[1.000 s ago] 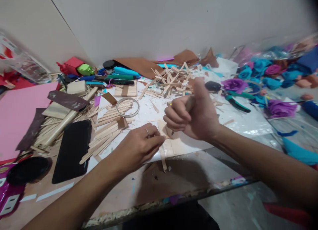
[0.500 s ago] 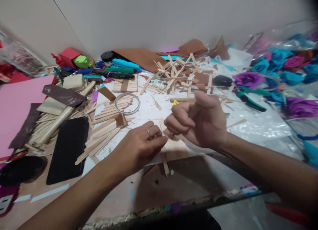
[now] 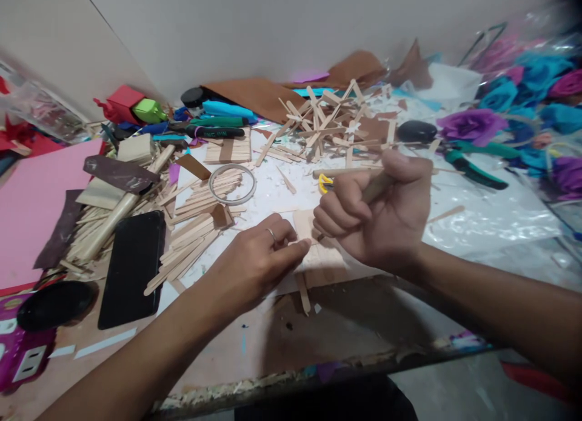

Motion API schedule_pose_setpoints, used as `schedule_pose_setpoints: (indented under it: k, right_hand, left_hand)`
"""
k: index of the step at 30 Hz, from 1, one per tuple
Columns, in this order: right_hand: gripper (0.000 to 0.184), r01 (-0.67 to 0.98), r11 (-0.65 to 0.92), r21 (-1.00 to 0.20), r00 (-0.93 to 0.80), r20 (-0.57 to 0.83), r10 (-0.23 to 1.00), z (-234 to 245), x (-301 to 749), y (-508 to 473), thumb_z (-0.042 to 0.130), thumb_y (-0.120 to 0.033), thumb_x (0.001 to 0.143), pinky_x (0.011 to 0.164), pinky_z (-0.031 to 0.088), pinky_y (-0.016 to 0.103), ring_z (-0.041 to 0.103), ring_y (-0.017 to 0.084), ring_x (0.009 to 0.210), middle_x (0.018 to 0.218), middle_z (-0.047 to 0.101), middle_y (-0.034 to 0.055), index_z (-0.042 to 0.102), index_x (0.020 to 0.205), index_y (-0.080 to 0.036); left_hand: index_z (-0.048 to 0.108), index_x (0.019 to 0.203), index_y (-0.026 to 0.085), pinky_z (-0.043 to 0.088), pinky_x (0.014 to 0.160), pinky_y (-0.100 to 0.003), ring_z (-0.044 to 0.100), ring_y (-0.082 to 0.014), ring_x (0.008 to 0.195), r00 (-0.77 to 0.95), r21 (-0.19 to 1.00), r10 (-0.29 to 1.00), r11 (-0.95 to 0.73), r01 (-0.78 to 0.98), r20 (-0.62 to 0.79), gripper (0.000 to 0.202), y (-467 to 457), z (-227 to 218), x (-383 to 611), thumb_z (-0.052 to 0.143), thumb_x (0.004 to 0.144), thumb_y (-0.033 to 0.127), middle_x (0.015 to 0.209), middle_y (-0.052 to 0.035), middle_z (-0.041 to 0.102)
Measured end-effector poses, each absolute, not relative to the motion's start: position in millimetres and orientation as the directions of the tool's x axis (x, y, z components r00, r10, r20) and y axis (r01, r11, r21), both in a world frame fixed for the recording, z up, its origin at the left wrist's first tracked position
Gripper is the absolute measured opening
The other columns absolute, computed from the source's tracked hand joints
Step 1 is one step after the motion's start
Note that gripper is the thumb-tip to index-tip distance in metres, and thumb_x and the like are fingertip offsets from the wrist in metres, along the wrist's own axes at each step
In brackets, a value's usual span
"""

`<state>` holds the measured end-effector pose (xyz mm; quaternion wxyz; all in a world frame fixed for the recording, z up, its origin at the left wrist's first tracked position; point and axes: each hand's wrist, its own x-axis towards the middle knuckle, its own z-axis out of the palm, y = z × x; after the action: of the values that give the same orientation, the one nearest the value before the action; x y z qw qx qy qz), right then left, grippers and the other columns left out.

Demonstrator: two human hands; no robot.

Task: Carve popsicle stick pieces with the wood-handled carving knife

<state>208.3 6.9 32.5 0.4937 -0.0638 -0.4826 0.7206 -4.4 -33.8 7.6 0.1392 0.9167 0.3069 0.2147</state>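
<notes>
My right hand (image 3: pixel 375 212) is closed in a fist round a brownish stick-shaped handle (image 3: pixel 378 187). Its lower end shows dark below the fingers, close over a pale flat wooden piece (image 3: pixel 325 257); the kind of tool is unclear. At the left edge of that piece rests my left hand (image 3: pixel 268 254), a ring on one finger, with fingers curled and thumb pressed forward. Whatever sits between its fingertips is hidden. Below the wooden piece a craft stick (image 3: pixel 304 295) pokes out over the table edge of the white paper (image 3: pixel 268 196).
Left of my hands lie fanned craft sticks (image 3: pixel 186 251), a tape roll (image 3: pixel 233 184) and a black phone (image 3: pixel 131 269). Behind are a heap of craft sticks (image 3: pixel 318 124) and yellow-handled scissors (image 3: pixel 324 183). Green-handled pliers (image 3: pixel 477 169) and paper flowers (image 3: pixel 473 127) lie right.
The view has shifted slightly. My right hand has moved a little right, away from the left hand, and more of the yellow scissors handle shows. Both hands keep their closed shape.
</notes>
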Motion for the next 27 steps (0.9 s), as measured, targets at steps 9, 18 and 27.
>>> schedule_pose_setpoints:
  k: [9, 18, 27]
  right_hand:
    - [0.073, -0.600, 0.032, -0.799, -0.470, 0.385, 0.794, 37, 207, 1, 0.042, -0.076, 0.100, 0.036, 0.022, 0.029, 0.019, 0.010, 0.034, 0.039, 0.023, -0.0057, 0.033, 0.050, -0.024]
    - [0.068, -0.542, 0.049, -0.839, -0.492, 0.365, 0.791, 41, 208, -5, 0.047, -0.072, 0.100, 0.042, 0.025, 0.030, 0.025, 0.011, 0.037, 0.041, 0.025, -0.0056, 0.035, 0.052, -0.025]
    - [0.068, -0.505, 0.027, -0.863, -0.547, 0.344, 0.763, 40, 212, -4, 0.051, -0.072, 0.098, 0.041, 0.026, 0.030, 0.029, 0.011, 0.039, 0.041, 0.029, -0.0048, 0.035, 0.052, -0.025]
  left_hand:
    - [0.070, 0.116, 0.018, 0.045, 0.070, -0.026, 0.060, -0.0138, 0.084, 0.724, 0.410, 0.597, -0.790, 0.456, 0.345, 0.015, -33, 7, -5, 0.060, 0.105, 0.018, 0.104, -0.0055, 0.062]
    - [0.072, 0.111, 0.017, 0.044, 0.069, -0.026, 0.059, -0.0145, 0.084, 0.741, 0.400, 0.582, -0.800, 0.447, 0.335, 0.015, -32, 11, -4, 0.058, 0.106, 0.020, 0.101, -0.0054, 0.062]
    - [0.072, 0.109, 0.017, 0.047, 0.072, -0.028, 0.060, -0.0164, 0.087, 0.751, 0.410, 0.587, -0.791, 0.454, 0.302, 0.017, -33, 15, -3, 0.056, 0.107, 0.023, 0.102, -0.0068, 0.064]
